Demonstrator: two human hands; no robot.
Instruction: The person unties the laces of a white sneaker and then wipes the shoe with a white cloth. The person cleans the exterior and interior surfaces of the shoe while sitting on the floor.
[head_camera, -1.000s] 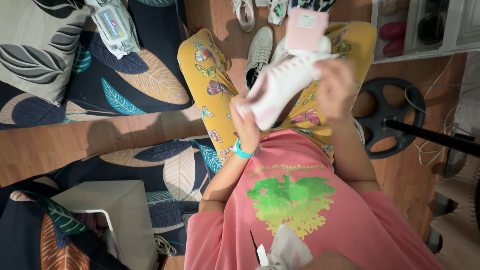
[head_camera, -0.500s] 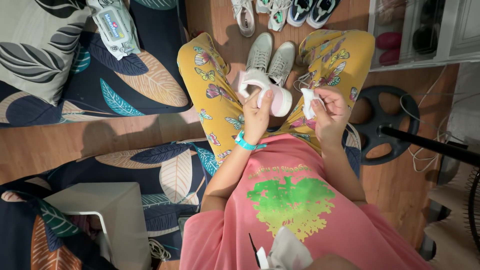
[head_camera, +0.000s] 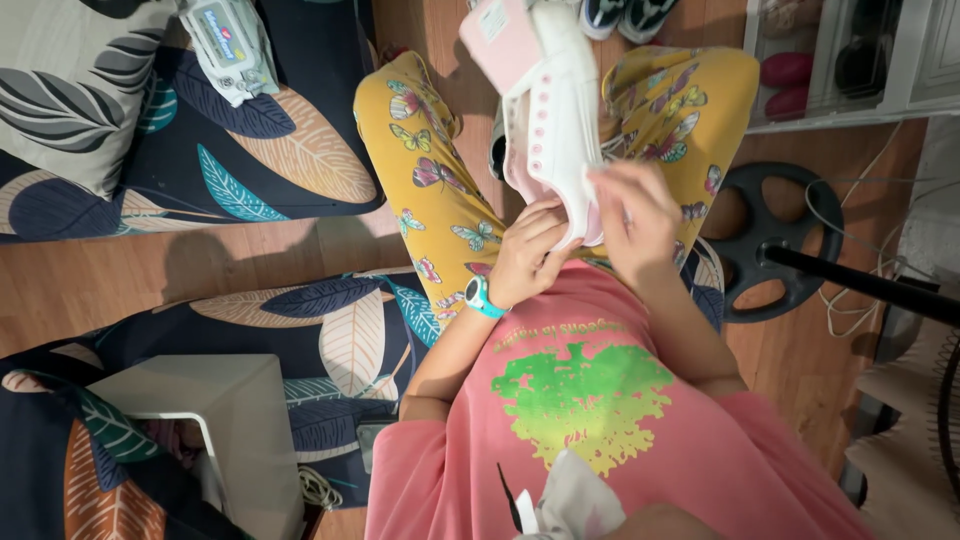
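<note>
We see the left hand (head_camera: 527, 255) gripping the near end of a white and pink high-top shoe (head_camera: 545, 110), fingers curled around its lower edge, a teal wristband (head_camera: 478, 298) on the wrist. The right hand (head_camera: 632, 215) presses against the same end of the shoe from the right side, fingers spread over it; whether it also holds something small against the shoe we cannot tell. The shoe is lifted above the lap, its length running away from us toward the far side, with its pink sole (head_camera: 498, 40) facing left and a row of eyelets showing. Beneath it lie crossed legs in yellow butterfly-print trousers (head_camera: 425, 170) and, nearer, a pink shirt (head_camera: 590, 410) with a green print. On the wooden floor (head_camera: 110, 285) past the knees stand pairs of sneakers (head_camera: 625, 12), partly cut off by the frame. At far right a white shelf unit (head_camera: 860, 60) holds dark red and black rounded things in its compartments. Right of the legs sits a black weight plate (head_camera: 775, 235). To the left lie leaf-patterned cushions (head_camera: 270, 150), with a pack of wet wipes (head_camera: 225, 45) on the far one, and a white stool (head_camera: 220, 410) near left.
</note>
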